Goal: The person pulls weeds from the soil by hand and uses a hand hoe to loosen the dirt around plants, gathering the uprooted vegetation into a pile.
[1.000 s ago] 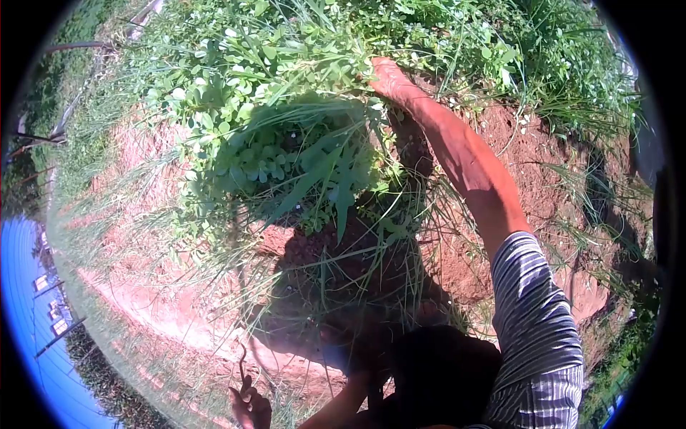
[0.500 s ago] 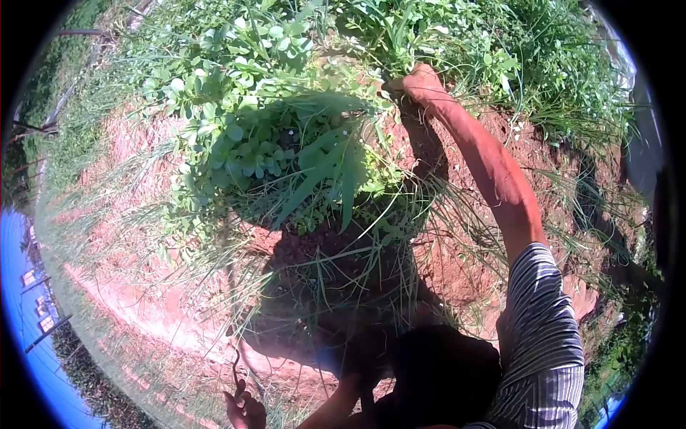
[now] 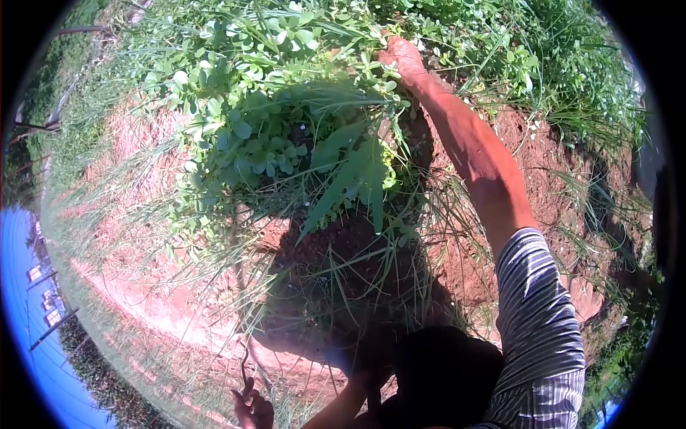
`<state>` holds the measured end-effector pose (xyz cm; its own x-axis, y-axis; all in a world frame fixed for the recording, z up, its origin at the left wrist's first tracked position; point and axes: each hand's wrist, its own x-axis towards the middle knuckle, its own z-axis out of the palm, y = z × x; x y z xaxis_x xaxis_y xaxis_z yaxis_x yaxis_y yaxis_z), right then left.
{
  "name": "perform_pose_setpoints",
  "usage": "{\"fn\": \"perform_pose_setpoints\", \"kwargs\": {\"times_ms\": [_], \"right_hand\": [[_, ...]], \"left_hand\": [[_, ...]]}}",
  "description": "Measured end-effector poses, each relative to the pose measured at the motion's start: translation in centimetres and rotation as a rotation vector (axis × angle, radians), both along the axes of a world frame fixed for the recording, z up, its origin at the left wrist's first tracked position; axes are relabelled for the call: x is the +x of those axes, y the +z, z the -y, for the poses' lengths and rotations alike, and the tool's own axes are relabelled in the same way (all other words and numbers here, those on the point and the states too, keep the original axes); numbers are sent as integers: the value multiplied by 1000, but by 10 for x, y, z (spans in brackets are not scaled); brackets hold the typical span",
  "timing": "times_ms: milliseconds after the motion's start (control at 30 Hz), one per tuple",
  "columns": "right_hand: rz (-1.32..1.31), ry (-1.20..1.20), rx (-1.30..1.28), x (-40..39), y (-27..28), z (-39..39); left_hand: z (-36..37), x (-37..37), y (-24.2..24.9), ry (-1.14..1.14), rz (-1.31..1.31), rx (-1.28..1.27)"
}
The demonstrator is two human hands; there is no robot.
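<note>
My right hand [image 3: 404, 58] reaches into the leafy green plants [image 3: 282, 43] at the top, its fingers bent and partly hidden by leaves. What it grips among them cannot be made out. Near the bottom left, my left hand [image 3: 254, 410] is closed around a thin, dark, curved object [image 3: 245, 363] that points upward. Between the two hands, long broad blades of grass [image 3: 350, 175] hang over shaded soil.
Reddish bare soil [image 3: 547, 175] lies right of my right forearm. Loose, thin grass [image 3: 343, 279] is strewn over the shaded ground in the middle. Dense weeds [image 3: 572, 71] grow at the upper right. A dark rounded shape [image 3: 446, 379] blocks the bottom centre.
My right hand has moved up and slightly left, further into the leaves. My left hand has shifted slightly right with the curved object, and the broad grass blades appear further right.
</note>
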<state>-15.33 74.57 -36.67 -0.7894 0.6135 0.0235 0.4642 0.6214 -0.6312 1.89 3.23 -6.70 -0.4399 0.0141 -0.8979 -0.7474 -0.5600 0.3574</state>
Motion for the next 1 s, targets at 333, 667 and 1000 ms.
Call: {"fn": "perform_pose_setpoints", "kwargs": {"times_ms": [333,667,1000], "right_hand": [[-15,-233,-347,28,38,15],[50,385,137,19,42,44],[229,220,151,-1,32,57]], "left_hand": [[-6,-4,1,5,-34,84],[3,0,-2,-10,-35,87],[9,6,-2,-36,-38,114]]}}
